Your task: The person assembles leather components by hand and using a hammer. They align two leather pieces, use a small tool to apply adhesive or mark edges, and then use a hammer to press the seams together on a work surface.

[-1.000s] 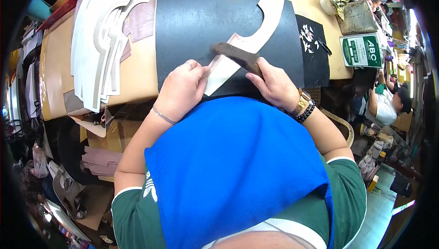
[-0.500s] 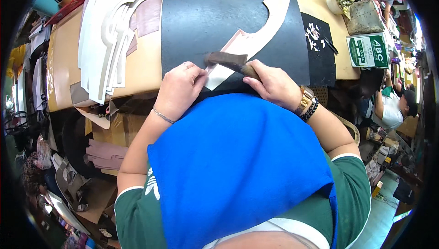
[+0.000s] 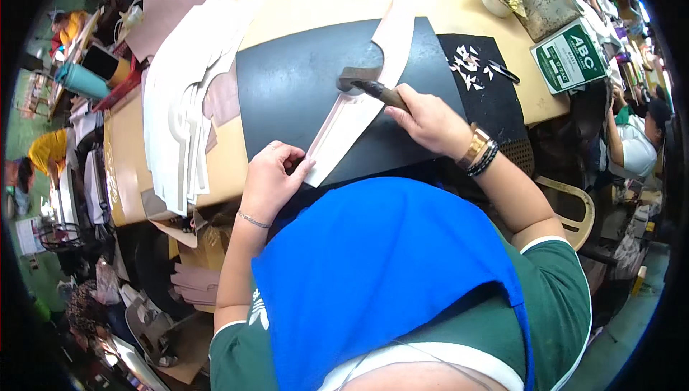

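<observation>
My right hand (image 3: 434, 124) is wrapped round the wooden handle of a hammer (image 3: 360, 81). Its broad, dark metal head rests on or just over the middle of a long, curved, pale leather-like piece (image 3: 353, 127). One edge of that piece shows a narrow folded strip. Thumb and fingers of my left hand (image 3: 273, 175) pinch the piece's near end, close to the table edge. Beneath the piece lies a large black mat (image 3: 283, 93), and the piece's far tip reaches past the mat's far side.
White curved cut pieces (image 3: 176, 111) lie stacked on the table's left. To the right, a smaller black mat (image 3: 495, 111) carries pale scraps (image 3: 468, 68) and a slim dark tool (image 3: 504, 73). Beyond stand a green-and-white tin (image 3: 572, 57) and a stained metal can (image 3: 549, 7). A co-worker (image 3: 641, 143) sits at far right.
The hammer head has moved away from me along the piece, from near my left fingers to its middle. My left hand still pinches the near end. The whole view has shifted.
</observation>
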`<state>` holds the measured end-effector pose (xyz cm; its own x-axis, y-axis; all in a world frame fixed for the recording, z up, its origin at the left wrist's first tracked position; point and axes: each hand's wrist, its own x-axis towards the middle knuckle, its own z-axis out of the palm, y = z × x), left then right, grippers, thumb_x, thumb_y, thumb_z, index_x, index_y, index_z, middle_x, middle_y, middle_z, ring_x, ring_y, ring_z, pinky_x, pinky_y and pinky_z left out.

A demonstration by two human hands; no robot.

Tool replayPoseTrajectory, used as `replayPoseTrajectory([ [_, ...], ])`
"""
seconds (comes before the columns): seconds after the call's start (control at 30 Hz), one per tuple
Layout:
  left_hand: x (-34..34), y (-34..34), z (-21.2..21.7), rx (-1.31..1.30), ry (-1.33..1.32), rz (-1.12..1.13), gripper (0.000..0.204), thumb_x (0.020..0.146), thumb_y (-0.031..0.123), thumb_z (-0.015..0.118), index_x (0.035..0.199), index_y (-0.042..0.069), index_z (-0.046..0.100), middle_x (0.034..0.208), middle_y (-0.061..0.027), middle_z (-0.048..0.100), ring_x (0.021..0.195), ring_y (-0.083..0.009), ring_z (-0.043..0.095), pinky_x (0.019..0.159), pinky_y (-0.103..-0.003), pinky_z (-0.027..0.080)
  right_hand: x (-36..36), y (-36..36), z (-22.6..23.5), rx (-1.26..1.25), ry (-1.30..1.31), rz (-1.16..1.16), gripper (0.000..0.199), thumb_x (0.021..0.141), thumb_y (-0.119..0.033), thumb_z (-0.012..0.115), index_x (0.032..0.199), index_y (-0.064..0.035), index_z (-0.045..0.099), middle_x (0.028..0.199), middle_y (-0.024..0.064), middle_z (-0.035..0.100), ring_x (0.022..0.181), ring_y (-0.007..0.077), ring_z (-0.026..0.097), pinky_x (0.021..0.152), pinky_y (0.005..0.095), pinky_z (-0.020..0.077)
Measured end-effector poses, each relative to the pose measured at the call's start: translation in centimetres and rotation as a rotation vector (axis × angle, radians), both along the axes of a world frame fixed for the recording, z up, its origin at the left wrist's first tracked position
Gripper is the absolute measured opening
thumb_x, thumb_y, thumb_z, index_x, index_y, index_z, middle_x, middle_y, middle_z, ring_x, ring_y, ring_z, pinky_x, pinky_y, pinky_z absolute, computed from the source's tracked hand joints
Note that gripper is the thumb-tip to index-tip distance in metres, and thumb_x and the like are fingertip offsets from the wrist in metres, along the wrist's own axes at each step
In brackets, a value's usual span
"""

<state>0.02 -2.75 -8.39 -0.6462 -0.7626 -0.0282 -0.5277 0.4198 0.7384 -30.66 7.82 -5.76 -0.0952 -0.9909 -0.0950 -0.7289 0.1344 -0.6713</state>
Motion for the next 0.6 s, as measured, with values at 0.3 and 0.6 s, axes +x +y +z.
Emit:
replayPoseTrajectory([
  [0.3, -10.4, -2.1, 0.7, 0.004, -0.102, -0.046, 0.063, 0.078, 0.027, 0.085, 0.132, 0.002, 0.064, 0.110, -0.0149, 0.070, 0.094, -0.0261, 0.071, 0.084, -0.038, 0.057, -4.2, 3.2, 0.9, -0.011, 0.168, -0.098, 0.034, 0.103, -0.039, 0.059, 0.107, -0.0061, 0.054, 0.084, 0.0224, 0.069, 0.083, 0.0443, 0.069, 0.071, 0.0527, 0.0529],
  [0.6, -9.5, -5.8, -2.4, 0.320, 1.108, 0.418, 0.027, 0.109, 0.017, 0.050, 0.133, 0.003, 0.052, 0.107, -0.0098, 0.068, 0.097, -0.0191, 0.069, 0.086, -0.037, 0.059, -13.1, 7.8, -2.1, -0.118, 0.274, -0.558, 0.036, 0.098, -0.042, 0.066, 0.119, -0.0126, 0.064, 0.097, 0.0174, 0.072, 0.090, 0.0406, 0.070, 0.077, 0.0496, 0.0557],
])
